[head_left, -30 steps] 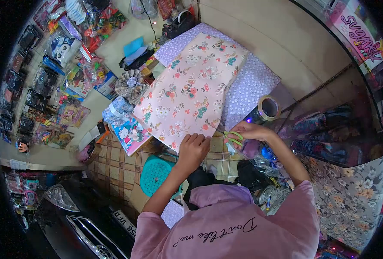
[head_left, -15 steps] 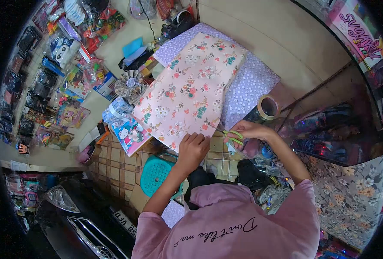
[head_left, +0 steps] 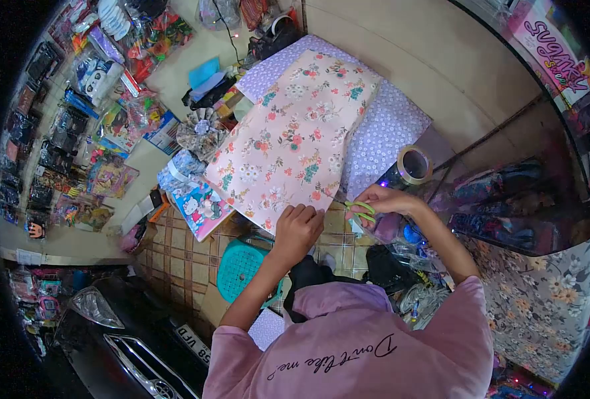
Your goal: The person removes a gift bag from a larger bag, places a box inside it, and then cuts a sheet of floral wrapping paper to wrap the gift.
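A sheet of pink floral wrapping paper (head_left: pixel 288 133) lies slantwise on top of lilac wrapping paper (head_left: pixel 384 139) with small white flowers. At the near edge of the pink sheet, my left hand (head_left: pixel 299 231) is closed with bent fingers on the paper; its thumb is hidden. Green-handled scissors (head_left: pixel 361 211) are in my right hand (head_left: pixel 381 201), just beyond the sheet's near right corner. Their blades point left toward the paper edge, but the tips are hard to make out. A large roll of tape (head_left: pixel 414 165) stands close behind my right hand.
A ribbon rosette (head_left: pixel 202 133) and a cartoon-covered packet (head_left: pixel 200 207) lie left of the paper. Packaged goods (head_left: pixel 112 126) crowd the left counter. A teal stool (head_left: pixel 240 269) stands below, near a black car front (head_left: pixel 135 346). A dark glass case (head_left: pixel 507 193) is at right.
The scissors have shifted slightly in my right hand, with their handles at a slightly different angle. My left hand and the pink sheet stay in place.
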### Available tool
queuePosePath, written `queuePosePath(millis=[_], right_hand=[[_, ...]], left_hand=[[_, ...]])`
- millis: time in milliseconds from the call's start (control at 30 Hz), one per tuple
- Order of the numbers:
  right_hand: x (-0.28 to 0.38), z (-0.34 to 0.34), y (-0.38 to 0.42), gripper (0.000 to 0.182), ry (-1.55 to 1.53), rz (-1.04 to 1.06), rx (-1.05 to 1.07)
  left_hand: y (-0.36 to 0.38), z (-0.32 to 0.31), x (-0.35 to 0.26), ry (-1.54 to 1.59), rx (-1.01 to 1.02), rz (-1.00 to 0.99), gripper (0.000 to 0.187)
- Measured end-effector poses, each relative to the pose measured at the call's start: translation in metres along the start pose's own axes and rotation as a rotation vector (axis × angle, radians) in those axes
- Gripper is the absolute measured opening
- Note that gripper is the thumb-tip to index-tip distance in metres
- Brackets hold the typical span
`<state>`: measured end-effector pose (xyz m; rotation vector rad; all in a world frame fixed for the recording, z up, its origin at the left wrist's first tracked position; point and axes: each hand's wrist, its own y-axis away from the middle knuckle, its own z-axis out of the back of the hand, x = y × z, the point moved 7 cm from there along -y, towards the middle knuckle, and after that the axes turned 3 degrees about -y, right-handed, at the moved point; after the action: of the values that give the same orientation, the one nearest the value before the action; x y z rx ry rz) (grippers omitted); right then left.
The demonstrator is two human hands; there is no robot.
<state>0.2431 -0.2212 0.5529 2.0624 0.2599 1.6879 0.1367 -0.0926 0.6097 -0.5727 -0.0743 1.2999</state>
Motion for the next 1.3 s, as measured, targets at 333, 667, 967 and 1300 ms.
queuePosePath(millis=[333,667,967,1300], right_hand=[[-0.003,0.002,0.003,0.037,0.007,0.028,-0.032],[0.003,0.001,0.004,0.036,0.057,0.028,-0.048],[0.003,0.000,0.000,0.038,0.021,0.019,-0.076],[0.006,-0.001,-0.011,0.031,0.094,0.006,-0.056]], left_hand=[[-0.001,0.000,0.000,0.029,0.020,-0.026,0.027],[-0.002,0.000,0.001,0.011,0.004,-0.035,0.022],[-0.001,0.000,0.001,0.011,0.005,-0.038,0.023],[-0.002,0.004,-0.001,0.023,-0.049,-0.074,0.023]])
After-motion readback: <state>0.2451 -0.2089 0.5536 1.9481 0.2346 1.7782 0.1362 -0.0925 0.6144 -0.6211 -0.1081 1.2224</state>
